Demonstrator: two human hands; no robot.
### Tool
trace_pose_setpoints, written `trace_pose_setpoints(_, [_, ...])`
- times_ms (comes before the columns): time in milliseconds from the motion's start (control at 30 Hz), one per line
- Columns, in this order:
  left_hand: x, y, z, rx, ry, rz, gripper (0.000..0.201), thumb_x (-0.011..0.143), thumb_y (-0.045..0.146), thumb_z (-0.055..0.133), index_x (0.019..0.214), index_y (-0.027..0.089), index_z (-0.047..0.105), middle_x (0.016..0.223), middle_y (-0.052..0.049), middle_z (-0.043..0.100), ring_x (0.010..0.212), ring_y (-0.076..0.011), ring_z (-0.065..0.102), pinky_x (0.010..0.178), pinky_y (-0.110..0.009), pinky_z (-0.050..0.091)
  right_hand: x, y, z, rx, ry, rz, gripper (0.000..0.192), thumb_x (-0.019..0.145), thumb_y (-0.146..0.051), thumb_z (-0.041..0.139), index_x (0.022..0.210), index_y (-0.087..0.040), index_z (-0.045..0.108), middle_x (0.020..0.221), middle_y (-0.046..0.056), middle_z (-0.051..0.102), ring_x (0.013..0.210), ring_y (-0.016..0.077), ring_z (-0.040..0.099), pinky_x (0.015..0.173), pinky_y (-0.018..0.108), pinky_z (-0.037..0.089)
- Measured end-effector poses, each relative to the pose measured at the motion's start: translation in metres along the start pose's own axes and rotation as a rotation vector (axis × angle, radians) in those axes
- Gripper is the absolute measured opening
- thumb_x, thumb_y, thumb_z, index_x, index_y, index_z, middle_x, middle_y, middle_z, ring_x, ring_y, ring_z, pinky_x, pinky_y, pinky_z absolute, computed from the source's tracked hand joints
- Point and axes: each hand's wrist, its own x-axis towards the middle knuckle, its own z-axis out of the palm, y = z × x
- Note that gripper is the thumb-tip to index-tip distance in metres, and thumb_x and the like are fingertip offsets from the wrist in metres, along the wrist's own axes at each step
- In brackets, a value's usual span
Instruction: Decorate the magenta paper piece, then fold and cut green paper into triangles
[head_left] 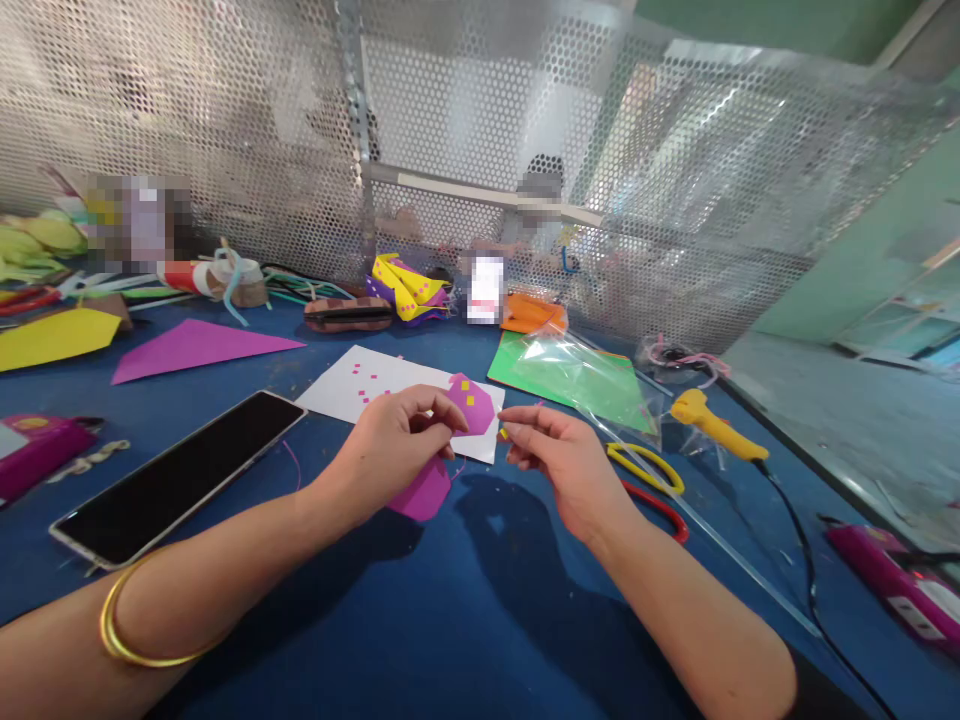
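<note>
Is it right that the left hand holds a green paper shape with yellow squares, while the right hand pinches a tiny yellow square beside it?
Not quite. The paper shape in the left hand is magenta, not green, as the head view shows. The rest holds: it bears yellow squares, and the right hand pinches a tiny yellow square beside it.

My table [465,610] was a blue worktop. On it lay a black phone [180,475] to my left, a white sheet [367,385] dotted with pink squares ahead, a magenta paper triangle [199,347] and a yellow paper piece [52,337] further left, a green sheet under clear plastic [574,375], yellow and red scissor handles [649,480], and a yellow corded tool [716,425] to my right.
</note>
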Motion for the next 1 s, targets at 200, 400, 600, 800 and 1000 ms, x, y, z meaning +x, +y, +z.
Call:
trace_pose_setpoints(200, [0.000, 0.000, 0.002, 0.068, -0.037, 0.022, 0.016, 0.076, 0.030, 0.061, 0.081, 0.018, 0.071, 0.081, -0.002, 0.067, 0.068, -0.0182, 0.064, 0.063, -0.031, 0.050, -0.016, -0.001, 0.005, -0.478, 0.073, -0.496, 0.014, 0.084, -0.027, 0.064, 0.097, -0.021, 0.065, 0.079, 0.000, 0.073, 0.063, 0.0129, 0.066, 0.067, 0.028, 0.052])
trace_pose_setpoints(400, [-0.002, -0.006, 0.005, 0.055, -0.113, 0.079, 0.014, 0.078, 0.031, 0.063, 0.081, 0.019, 0.069, 0.083, -0.002, 0.067, 0.070, -0.0171, 0.063, 0.066, -0.030, 0.051, -0.023, 0.003, 0.009, -0.655, 0.062, -0.709, 0.009, 0.087, -0.021, 0.062, 0.096, -0.019, 0.064, 0.082, 0.002, 0.073, 0.069, 0.0132, 0.068, 0.067, 0.024, 0.053])
trace_pose_setpoints(600, [-0.001, -0.007, 0.006, 0.050, -0.119, 0.091, 0.011, 0.078, 0.028, 0.064, 0.080, 0.018, 0.069, 0.083, -0.002, 0.066, 0.072, -0.0169, 0.062, 0.066, -0.030, 0.050, -0.024, 0.006, 0.009, -0.683, 0.063, -0.719, 0.008, 0.088, -0.021, 0.061, 0.095, -0.019, 0.063, 0.078, 0.002, 0.072, 0.069, 0.0131, 0.067, 0.066, 0.024, 0.052])
trace_pose_setpoints(800, [-0.001, -0.007, 0.006, 0.031, -0.114, 0.069, 0.016, 0.077, 0.034, 0.067, 0.078, 0.018, 0.067, 0.076, -0.001, 0.065, 0.068, -0.0163, 0.060, 0.063, -0.029, 0.048, -0.023, 0.006, 0.009, -0.645, 0.036, -0.681, 0.008, 0.088, -0.020, 0.061, 0.095, -0.018, 0.063, 0.075, 0.002, 0.071, 0.067, 0.0130, 0.067, 0.065, 0.023, 0.051])
trace_pose_setpoints(1000, [-0.001, -0.005, 0.007, 0.039, -0.106, 0.083, 0.016, 0.076, 0.034, 0.067, 0.075, 0.018, 0.067, 0.078, -0.001, 0.065, 0.069, -0.0161, 0.059, 0.063, -0.029, 0.046, -0.024, 0.007, 0.009, -0.632, 0.016, -0.636, 0.008, 0.087, -0.021, 0.061, 0.095, -0.018, 0.063, 0.075, 0.001, 0.071, 0.067, 0.0141, 0.066, 0.065, 0.025, 0.050])
